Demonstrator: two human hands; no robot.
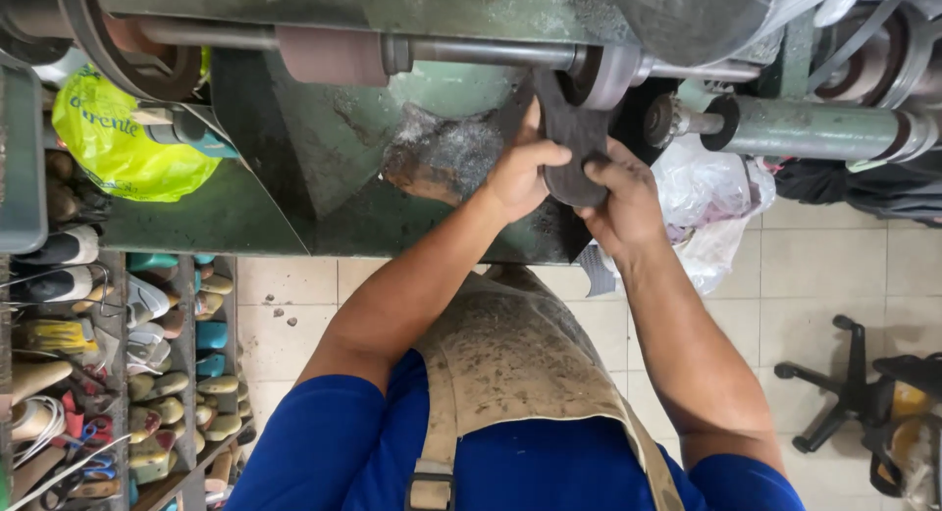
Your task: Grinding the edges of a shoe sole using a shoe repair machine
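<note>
A dark, flat shoe sole (569, 138) is gripped between both hands and pressed up against a grinding wheel (606, 75) on the shaft of a green finishing machine (324, 148). My left hand (520, 173) clasps the sole's left edge with the thumb over its face. My right hand (623, 202) grips its lower right side. Grey dust is caked on the machine body (442, 158) just left of the sole. A worn leather apron (510, 354) over a blue shirt shows below my arms.
A pink sanding drum (329, 55) sits on the shaft to the left. A yellow plastic bag (118, 138) hangs at the left. Shelves of shoes and lasts (147, 374) fill the lower left. A white bag (706, 197) and an office chair base (854, 393) stand on the tiled floor at right.
</note>
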